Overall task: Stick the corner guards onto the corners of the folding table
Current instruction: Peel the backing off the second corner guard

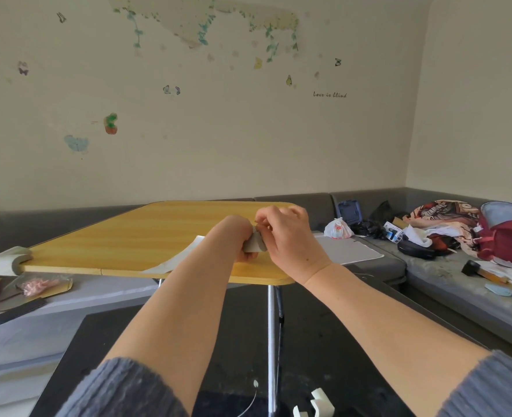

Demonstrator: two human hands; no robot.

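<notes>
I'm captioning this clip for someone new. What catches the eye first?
Both hands meet over the yellow folding table: the left hand grips a grey corner guard while the right hand pinches at it. Another guard already caps the table's near-left corner.
</notes>
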